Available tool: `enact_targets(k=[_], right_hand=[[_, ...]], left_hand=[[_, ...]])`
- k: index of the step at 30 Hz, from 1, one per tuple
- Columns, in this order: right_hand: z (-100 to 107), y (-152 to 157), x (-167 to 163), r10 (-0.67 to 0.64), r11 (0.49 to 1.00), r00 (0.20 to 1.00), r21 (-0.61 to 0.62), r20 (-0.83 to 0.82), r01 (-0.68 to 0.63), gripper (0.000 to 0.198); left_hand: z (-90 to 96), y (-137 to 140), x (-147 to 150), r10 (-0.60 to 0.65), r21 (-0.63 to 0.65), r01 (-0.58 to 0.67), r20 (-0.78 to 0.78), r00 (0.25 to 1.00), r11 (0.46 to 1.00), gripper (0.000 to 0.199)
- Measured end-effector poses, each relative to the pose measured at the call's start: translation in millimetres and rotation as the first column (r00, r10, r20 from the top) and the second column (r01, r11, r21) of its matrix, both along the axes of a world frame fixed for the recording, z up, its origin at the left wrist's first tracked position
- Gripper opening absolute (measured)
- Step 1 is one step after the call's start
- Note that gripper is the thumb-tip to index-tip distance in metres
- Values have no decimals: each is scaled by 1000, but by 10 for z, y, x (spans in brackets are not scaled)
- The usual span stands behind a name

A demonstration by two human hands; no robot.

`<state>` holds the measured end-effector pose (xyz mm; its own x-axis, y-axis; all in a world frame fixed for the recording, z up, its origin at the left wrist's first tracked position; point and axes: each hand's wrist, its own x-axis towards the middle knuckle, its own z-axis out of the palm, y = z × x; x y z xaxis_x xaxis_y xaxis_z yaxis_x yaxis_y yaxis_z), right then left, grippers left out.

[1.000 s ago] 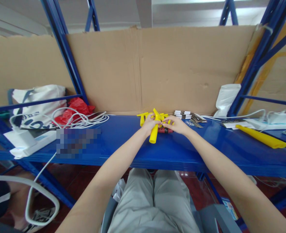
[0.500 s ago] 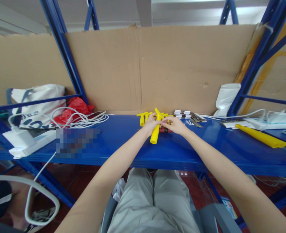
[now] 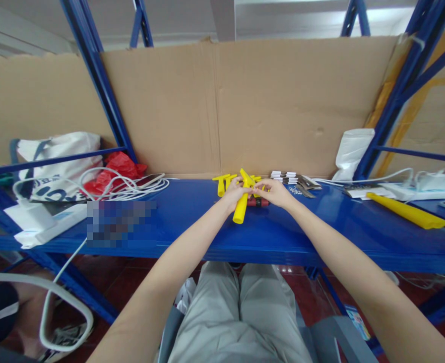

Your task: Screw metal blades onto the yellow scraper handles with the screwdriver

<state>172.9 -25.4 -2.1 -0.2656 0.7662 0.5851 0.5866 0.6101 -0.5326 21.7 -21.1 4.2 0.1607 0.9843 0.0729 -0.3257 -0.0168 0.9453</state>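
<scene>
Some bag lettering (image 3: 51, 191) shows; left fingers (image 3: 244, 190) grip a yellow part (image 3: 239, 213), right fingers (image 3: 262, 185) unclear.

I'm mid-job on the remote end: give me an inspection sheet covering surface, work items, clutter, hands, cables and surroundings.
Surface: blue shelf, glossy.
Work items: yellow tool in hand; yellow pieces behind; red item close by.
Clutter: tote, red bag left; white packet, yellow tube right.
Hands: left hand grips the yellow tool; right hand fingers close to it, contact unclear.
Cables: white coil left; white cable right.
Surroundings: cardboard behind, blue posts both sides.
</scene>
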Motion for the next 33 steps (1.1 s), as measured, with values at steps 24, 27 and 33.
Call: enact_targets(k=[24, 27, 33], right_hand=[[-29, 100, 977, -613, 582, 559, -158, 558, 797, 18], [-37, 109, 973, -618, 585, 554, -144, 558, 798, 18], [-27, 102, 968, -633, 583, 595, -201, 495, 787, 22]], left_hand=[[22, 40, -58, -8, -63, 12, 58, 998, 998, 54], [25, 26, -54, -3, -74, 7, 56, 998, 997, 53], [13, 36, -52, -24, -40, 26, 58, 998, 999, 45]])
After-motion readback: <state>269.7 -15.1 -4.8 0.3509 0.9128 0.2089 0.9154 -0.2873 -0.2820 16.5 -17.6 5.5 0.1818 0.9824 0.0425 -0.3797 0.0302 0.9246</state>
